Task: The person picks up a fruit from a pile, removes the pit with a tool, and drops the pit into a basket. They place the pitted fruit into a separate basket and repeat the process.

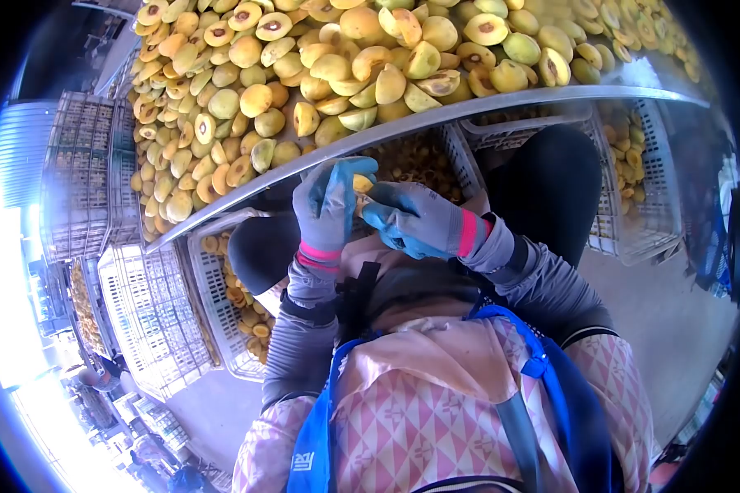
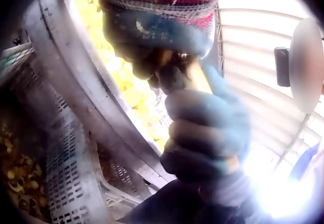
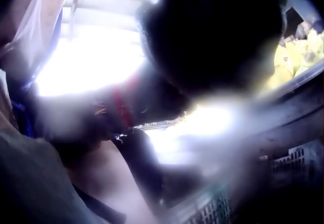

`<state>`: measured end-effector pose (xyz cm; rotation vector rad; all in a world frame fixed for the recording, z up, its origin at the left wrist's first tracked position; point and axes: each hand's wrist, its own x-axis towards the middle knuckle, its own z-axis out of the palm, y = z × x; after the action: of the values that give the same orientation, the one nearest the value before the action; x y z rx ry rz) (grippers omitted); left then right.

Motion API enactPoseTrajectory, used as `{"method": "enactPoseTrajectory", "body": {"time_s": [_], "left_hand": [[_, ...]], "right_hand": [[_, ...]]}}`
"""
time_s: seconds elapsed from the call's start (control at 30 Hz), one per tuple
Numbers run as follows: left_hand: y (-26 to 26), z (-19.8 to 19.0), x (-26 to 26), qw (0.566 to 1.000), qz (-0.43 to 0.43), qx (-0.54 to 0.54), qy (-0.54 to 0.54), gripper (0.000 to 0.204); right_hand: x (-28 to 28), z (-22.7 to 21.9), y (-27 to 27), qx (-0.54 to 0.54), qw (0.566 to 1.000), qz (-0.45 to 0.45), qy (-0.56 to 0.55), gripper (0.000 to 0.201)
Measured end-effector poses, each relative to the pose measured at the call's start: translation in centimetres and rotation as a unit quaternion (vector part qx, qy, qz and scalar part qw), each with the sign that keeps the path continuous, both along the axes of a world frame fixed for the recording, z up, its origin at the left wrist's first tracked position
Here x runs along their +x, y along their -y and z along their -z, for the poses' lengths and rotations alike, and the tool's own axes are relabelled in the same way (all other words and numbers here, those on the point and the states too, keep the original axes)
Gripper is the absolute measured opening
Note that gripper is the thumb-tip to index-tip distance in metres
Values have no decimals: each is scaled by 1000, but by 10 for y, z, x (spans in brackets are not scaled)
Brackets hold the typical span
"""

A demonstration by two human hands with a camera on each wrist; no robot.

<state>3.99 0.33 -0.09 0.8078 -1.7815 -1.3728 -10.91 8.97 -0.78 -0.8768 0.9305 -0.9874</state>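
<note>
Both hands wear grey work gloves with blue coated fingers and meet at chest height before the table edge. My left hand [image 1: 325,201] grips a yellow fruit piece [image 1: 362,183], mostly covered by the fingers. Close against it, my right hand [image 1: 415,218] is curled round a tool with a light, wood-coloured handle [image 2: 232,164]. In the left wrist view the right fist [image 2: 207,128] sits below the left hand [image 2: 157,32], and the tool's working end is hidden. A large dark, blurred shape fills much of the right wrist view.
Halved yellow fruit [image 1: 329,70] heaps over the table behind its metal rim [image 1: 436,111]. Plastic crates stand below, one with fruit pieces [image 1: 251,316] at left, another crate [image 1: 649,181] at right. Stacked crates [image 1: 152,312] line the far left. Bent knees flank the hands.
</note>
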Motion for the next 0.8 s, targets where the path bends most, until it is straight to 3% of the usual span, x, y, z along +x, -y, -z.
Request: {"method": "enactPoseTrajectory", "body": {"time_s": [0.03,0.07,0.1,0.17,0.2,0.23,0.3,0.37,0.43,0.5,0.57,0.63,0.67,0.73,0.77,0.8], "left_hand": [[0,4,-1,1000,-17,-6,9,47],[-1,8,-2,999,-34,-12,17,47],[-1,11,-3,999,-35,-13,16,47],[-1,16,-7,992,-82,81,58,46],[-1,17,-9,992,-86,71,54,46],[-2,17,-7,992,-90,69,51,46],[-4,6,-6,991,-55,82,87,47],[-2,7,-3,994,-31,63,81,50],[0,8,-2,996,11,57,65,52],[-2,14,-4,996,8,75,44,54],[-6,22,-5,997,9,67,-32,56],[-6,24,-4,997,12,66,-31,57],[-5,24,-4,997,24,60,-45,54],[-6,25,-5,996,32,54,-61,51],[-5,26,-8,993,1,102,-55,51],[-5,27,-8,987,-29,151,-46,52]], "right_hand": [[4,8,-1,-125,977,59,-160,22],[7,15,-3,-246,910,114,-313,23],[10,21,-5,-247,910,113,-314,23],[14,27,-9,-291,813,171,-475,28],[16,26,-11,-287,807,178,-486,33],[16,25,-11,-291,806,175,-485,33],[18,19,-12,-200,862,139,-445,21],[12,23,-8,-231,882,143,-386,21],[6,26,-5,-256,898,150,-325,21],[0,22,-2,-217,941,114,-235,24],[-7,10,-4,-196,952,96,-216,29],[-13,1,-3,34,991,-26,-123,28],[-11,7,-4,35,991,-27,-127,28],[-2,28,-6,-198,947,81,-239,23],[1,25,-8,-200,946,79,-241,23],[6,21,-11,-223,895,93,-375,24]]}}
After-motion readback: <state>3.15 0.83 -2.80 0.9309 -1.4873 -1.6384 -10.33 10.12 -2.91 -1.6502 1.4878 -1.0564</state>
